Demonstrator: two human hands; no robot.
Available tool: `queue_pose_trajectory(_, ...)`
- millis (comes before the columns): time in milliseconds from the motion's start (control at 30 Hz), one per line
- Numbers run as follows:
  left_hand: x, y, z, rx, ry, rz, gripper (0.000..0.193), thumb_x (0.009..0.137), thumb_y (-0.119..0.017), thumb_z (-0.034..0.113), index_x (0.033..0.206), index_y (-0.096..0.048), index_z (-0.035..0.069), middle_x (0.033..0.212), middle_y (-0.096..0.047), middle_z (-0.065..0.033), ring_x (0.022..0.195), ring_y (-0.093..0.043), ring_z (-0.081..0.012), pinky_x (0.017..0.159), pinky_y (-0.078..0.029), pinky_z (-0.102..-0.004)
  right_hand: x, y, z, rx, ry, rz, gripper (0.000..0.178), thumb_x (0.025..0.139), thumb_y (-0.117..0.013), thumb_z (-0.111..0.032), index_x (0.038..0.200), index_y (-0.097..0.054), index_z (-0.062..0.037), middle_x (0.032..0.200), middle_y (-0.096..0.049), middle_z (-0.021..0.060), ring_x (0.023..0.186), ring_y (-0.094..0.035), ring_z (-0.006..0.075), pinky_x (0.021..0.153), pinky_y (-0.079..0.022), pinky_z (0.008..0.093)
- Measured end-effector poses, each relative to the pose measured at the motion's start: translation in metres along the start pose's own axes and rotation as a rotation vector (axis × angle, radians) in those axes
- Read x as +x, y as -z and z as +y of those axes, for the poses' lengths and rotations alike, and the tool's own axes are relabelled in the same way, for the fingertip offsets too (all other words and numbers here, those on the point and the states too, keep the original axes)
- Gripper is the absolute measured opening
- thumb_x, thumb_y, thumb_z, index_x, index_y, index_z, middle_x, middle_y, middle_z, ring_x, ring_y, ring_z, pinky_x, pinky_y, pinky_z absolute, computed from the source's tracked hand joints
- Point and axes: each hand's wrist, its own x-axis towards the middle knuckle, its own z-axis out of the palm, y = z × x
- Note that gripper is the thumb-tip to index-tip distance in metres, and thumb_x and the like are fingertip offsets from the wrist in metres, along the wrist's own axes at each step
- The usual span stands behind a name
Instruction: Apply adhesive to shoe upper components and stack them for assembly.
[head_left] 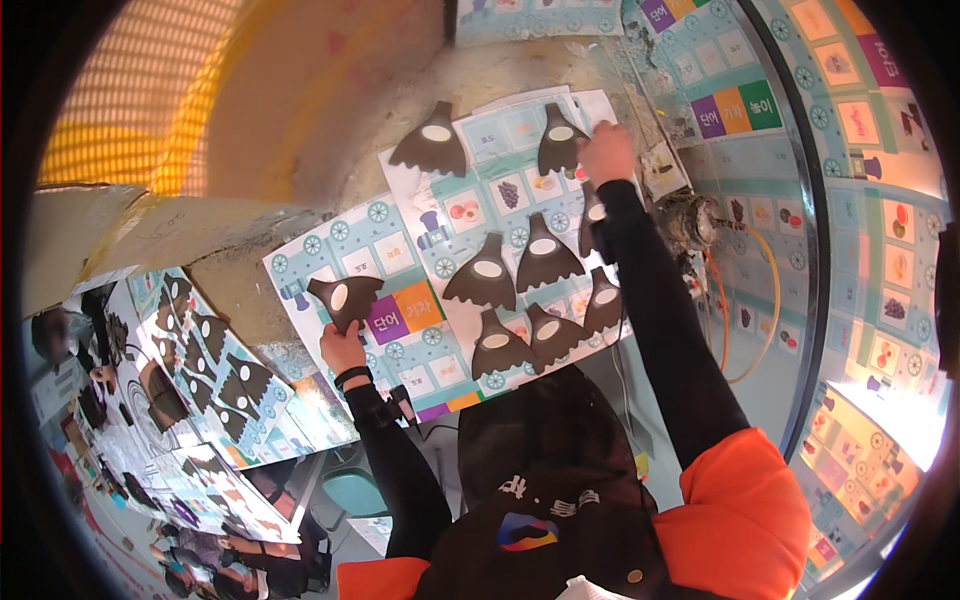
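My left hand [344, 348] is closed on the lower end of a dark skirt-shaped cutout [362, 291] with a white oval, held over the left part of the printed sheets. At the far right, my right hand [607, 153] is closed at the edge of another dark cutout [558, 158]; its fingertips are partly hidden, so what it pinches is unclear. Several similar cutouts lie spread on the printed sheet [462, 249] between my hands, among them one at the back left [428, 156] and one in the middle [547, 263]. My right forearm partly covers another.
Cardboard [130, 225] and a yellow ribbed object [130, 100] stand at the left. More dark cutouts lie on a neighbouring table [200, 370], with people near it. To the right are a metal fitting with a yellow hose [775, 300] and panels of printed sheets [895, 280].
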Motion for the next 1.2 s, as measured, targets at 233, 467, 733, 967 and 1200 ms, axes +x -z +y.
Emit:
queue_pose_trajectory(233, -0.021, 0.019, 0.053, -0.795, -0.101, -0.187, 0.033, 0.099, -0.059, 0.009, 0.129, -0.048, -0.001, 0.081, -0.064, -0.0051, 0.063, -0.063, -0.0105, 0.049, -0.046, -0.0239, -0.041, -0.039, -0.171, 0.518, -0.052, -0.283, 0.05, 0.077, -0.077, -0.041, 0.095, -0.067, 0.0046, 0.099, -0.068, 0.025, 0.097, -0.066, 0.041, 0.087, -0.053, 0.0465)
queue_pose_trajectory(467, 0.015, -0.04, 0.153, -0.869, -0.236, -0.398, 0.036, 0.099, -0.058, 0.011, 0.133, -0.052, 0.004, 0.081, -0.065, -0.0052, 0.059, -0.061, -0.0113, 0.049, -0.042, -0.0245, -0.008, -0.045, -0.107, 0.359, -0.122, -0.18, 0.018, 0.073, -0.071, -0.024, 0.082, -0.075, -0.0086, 0.089, -0.072, 0.0145, 0.087, -0.07, 0.0341, 0.08, -0.056, 0.0435)
queue_pose_trajectory(733, 0.053, -0.063, 0.175, -0.476, -0.511, 0.127, 0.05, 0.093, -0.067, 0.018, 0.138, -0.051, 0.003, 0.107, -0.067, -0.0168, 0.085, -0.068, -0.0255, 0.075, -0.054, -0.0366, -0.013, 0.035, -0.005, 0.558, 0.039, -0.305, 0.027, 0.08, -0.074, -0.024, 0.1, -0.073, -0.0064, 0.096, -0.072, 0.0157, 0.089, -0.069, 0.0335, 0.08, -0.055, 0.0404)
queue_pose_trajectory(967, -0.025, -0.029, 0.012, -0.721, -0.127, 0.098, 0.049, 0.096, -0.062, 0.009, 0.142, -0.044, 0.005, 0.112, -0.065, -0.011, 0.08, -0.069, -0.0185, 0.069, -0.056, -0.0298, -0.162, 0.043, 0.168, 0.382, -0.168, -0.5, 0.034, 0.08, -0.074, -0.028, 0.103, -0.069, -0.003, 0.094, -0.071, 0.0162, 0.091, -0.069, 0.0339, 0.082, -0.054, 0.0427)
queue_pose_trajectory(1200, -0.261, -0.03, -0.154, -0.739, 0.321, 0.164, 0.039, 0.093, -0.063, 0.011, 0.129, -0.053, 0.003, 0.099, -0.068, -0.0113, 0.07, -0.066, -0.014, 0.054, -0.048, -0.0246, -0.19, 0.009, 0.161, 0.505, -0.196, -0.549, 0.037, 0.082, -0.073, -0.026, 0.107, -0.067, 0.0004, 0.093, -0.072, 0.0164, 0.092, -0.07, 0.0294, 0.082, -0.054, 0.039)
